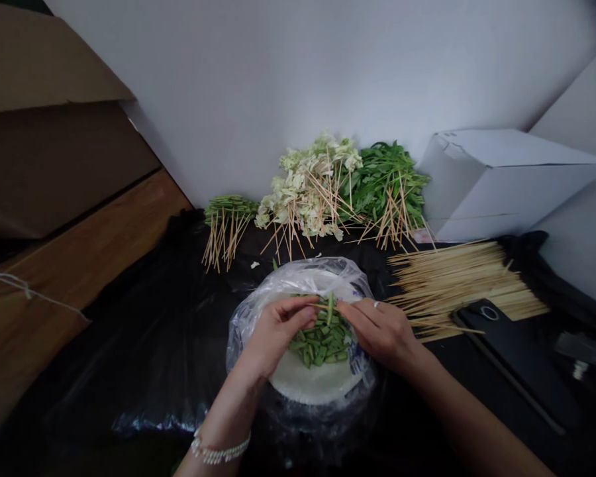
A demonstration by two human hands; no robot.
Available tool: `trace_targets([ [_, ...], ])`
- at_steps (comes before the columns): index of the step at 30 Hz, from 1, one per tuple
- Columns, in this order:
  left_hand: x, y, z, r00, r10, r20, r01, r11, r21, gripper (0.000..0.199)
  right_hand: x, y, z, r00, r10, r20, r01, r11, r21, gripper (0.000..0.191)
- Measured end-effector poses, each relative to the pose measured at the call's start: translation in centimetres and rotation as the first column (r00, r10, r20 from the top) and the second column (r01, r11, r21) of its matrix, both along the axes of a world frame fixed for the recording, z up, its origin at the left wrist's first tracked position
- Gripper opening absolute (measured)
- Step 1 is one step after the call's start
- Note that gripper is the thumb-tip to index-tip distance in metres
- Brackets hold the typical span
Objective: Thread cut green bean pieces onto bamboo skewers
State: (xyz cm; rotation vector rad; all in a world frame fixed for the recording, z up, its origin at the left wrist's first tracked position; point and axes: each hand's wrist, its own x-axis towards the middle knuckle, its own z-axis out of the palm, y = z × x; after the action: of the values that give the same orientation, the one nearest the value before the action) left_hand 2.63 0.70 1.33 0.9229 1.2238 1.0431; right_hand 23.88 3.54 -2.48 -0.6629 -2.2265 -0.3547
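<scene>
A thin bamboo skewer (320, 306) runs between the fingertips of both hands, with a piece of green bean (330, 309) upright across it. My left hand (281, 328) is closed in a pinch at the skewer's left end. On the other side, my right hand (380, 329) has its fingers closed around the skewer close to the bean piece; its palm side is hidden. Below them, cut green bean pieces (320, 348) lie heaped in a round white bowl (302, 387). Clear plastic bag film (243, 324) is wrapped about the bowl.
Loose bamboo skewers (457, 281) and a dark phone (519, 358) lie at right. Along the wall are skewered beans (231, 209), pale cabbage-like leaves (302, 185) and leafy greens (387, 179). A white box (506, 192) stands right, a cardboard box (54, 146) left. Black plastic (144, 358) covers the surface.
</scene>
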Motion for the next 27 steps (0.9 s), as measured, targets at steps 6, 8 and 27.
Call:
trace_targets([
  [6,-2.0,0.5,0.8,0.804,0.055,-0.593,0.119,0.961,0.25,0.014,0.4,0.4,0.0,0.997,-0.072,0.007,0.072,0.997,0.017,0.021],
  [8,-1.7,0.5,0.3,0.704,0.051,-0.708,0.2,0.943,0.267,0.017,0.4,0.3,-0.2,0.996,-0.084,0.023,0.084,0.996,0.009,0.022],
  [27,2.2,1.6,-2.4,0.392,-0.078,-0.916,0.472,0.872,0.128,0.025,0.3,0.2,0.2,0.996,-0.084,-0.008,0.084,0.996,0.0,0.021],
])
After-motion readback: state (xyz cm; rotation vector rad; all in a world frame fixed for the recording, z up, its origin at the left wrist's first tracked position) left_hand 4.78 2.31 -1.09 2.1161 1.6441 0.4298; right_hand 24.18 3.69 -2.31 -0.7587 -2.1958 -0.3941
